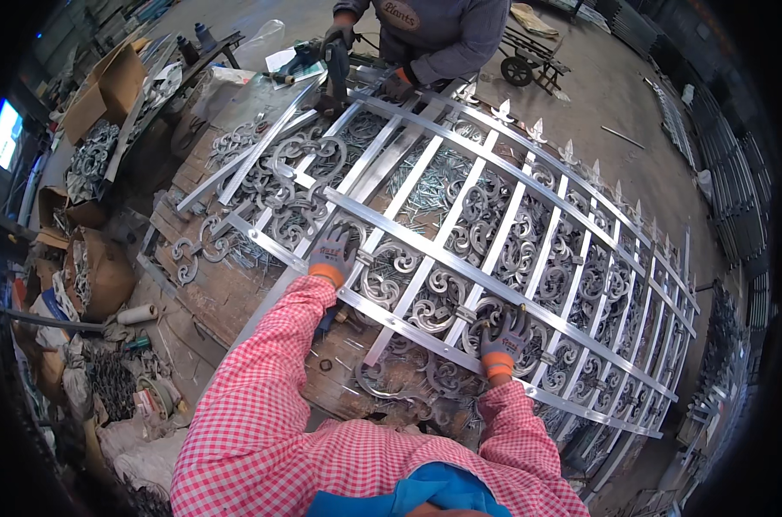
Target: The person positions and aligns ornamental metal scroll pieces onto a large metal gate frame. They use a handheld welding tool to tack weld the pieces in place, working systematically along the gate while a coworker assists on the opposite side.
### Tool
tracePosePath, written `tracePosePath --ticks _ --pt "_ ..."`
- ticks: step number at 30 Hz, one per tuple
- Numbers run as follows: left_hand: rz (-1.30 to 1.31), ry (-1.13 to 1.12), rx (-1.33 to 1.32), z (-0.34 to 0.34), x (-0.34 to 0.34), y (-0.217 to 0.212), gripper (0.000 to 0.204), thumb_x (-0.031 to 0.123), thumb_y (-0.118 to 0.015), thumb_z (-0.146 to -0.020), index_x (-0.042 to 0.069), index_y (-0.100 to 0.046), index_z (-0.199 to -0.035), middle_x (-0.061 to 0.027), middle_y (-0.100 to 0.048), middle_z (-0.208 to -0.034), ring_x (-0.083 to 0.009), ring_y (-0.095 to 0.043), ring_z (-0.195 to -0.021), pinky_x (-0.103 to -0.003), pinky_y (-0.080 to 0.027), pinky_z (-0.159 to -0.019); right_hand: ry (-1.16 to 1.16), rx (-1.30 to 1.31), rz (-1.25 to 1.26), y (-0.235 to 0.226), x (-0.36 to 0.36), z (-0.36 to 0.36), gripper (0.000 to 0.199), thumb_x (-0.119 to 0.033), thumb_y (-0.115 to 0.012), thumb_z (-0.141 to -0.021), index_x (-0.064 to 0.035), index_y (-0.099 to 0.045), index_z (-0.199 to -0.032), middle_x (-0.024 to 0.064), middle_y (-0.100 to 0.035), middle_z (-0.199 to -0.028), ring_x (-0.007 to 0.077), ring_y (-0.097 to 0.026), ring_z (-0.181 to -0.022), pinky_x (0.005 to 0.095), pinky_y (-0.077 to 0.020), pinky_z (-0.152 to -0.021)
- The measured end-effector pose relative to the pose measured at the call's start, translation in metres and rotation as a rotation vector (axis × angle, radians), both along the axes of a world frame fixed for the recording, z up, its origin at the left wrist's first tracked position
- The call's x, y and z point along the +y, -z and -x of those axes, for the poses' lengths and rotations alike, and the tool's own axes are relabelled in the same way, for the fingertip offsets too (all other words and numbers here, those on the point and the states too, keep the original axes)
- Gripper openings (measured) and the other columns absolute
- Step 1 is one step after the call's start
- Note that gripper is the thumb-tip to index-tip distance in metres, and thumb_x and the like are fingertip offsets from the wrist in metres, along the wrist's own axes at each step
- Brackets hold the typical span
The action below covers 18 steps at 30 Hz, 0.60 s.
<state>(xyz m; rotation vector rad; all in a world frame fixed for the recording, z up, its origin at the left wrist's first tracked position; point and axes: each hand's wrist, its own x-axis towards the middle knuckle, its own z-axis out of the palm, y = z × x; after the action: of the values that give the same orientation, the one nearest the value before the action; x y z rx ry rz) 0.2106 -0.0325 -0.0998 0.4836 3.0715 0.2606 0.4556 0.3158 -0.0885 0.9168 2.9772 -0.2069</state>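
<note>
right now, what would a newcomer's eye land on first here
The long silver metal fence panel with curling scroll ornaments and spear tips, lying flat across the workbench and filling the middle. Next, the two gloved hands pressed on it: the left hand on a scroll near the panel's left end, the right hand on its near rail. At the far end, a co-worker leans over it with a tool.

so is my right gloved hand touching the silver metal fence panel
Touching: the head view shows the right hand in its grey glove pressed flat on the silver scrollwork metal fence panel.
</note>
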Motion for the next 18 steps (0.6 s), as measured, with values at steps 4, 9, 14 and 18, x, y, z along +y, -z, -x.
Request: tracePosePath --ticks 4,9,14,18 --pt "0.002 0.017 0.024 0.002 -0.005 0.009 0.052 0.039 -0.057 -0.091 0.008 -0.056 -0.133 -0.0105 -0.050 -0.140 -0.0296 -0.043 -0.132 -0.039 -0.036 -0.111 -0.017 0.037 0.006 0.000 0.000 0.000 0.073 -0.044 -0.071 -0.074 -0.0080 -0.054 -0.135 0.0149 -0.024 -0.159 0.0367 -0.016 -0.146 0.0500 -0.0117 -0.119" --pt "-0.011 0.010 -0.005 0.003 -0.002 0.009 0.053 0.038 -0.058 -0.090 0.008 -0.054 -0.134 -0.0114 -0.049 -0.142 -0.0303 -0.042 -0.133 -0.039 -0.035 -0.112 0.000 0.035 0.020 -0.004 -0.001 0.000 0.072 -0.044 -0.072 -0.073 -0.0079 -0.055 -0.133 0.0144 -0.025 -0.158 0.0372 -0.018 -0.145 0.0500 -0.0125 -0.119" --pt "-0.005 -0.010 -0.008 0.002 -0.004 0.015 0.054 0.039 -0.057 -0.090 0.009 -0.053 -0.135 -0.0108 -0.048 -0.143 -0.0305 -0.042 -0.133 -0.039 -0.036 -0.112 -0.003 0.009 -0.009 -0.001 -0.001 0.001 0.074 -0.046 -0.070 -0.074 -0.0089 -0.054 -0.135 0.0141 -0.025 -0.158 0.0371 -0.018 -0.145 0.0502 -0.0123 -0.119" --pt "-0.047 -0.018 -0.070 0.000 -0.001 0.004 0.055 0.037 -0.057 -0.091 0.007 -0.050 -0.136 -0.0132 -0.047 -0.143 -0.0318 -0.039 -0.136 -0.040 -0.033 -0.114 0.009 -0.014 -0.017 0.000 0.001 0.001 0.075 -0.048 -0.070 -0.074 -0.0112 -0.052 -0.138 0.0136 -0.025 -0.158 0.0366 -0.018 -0.145 0.0506 -0.0119 -0.119"
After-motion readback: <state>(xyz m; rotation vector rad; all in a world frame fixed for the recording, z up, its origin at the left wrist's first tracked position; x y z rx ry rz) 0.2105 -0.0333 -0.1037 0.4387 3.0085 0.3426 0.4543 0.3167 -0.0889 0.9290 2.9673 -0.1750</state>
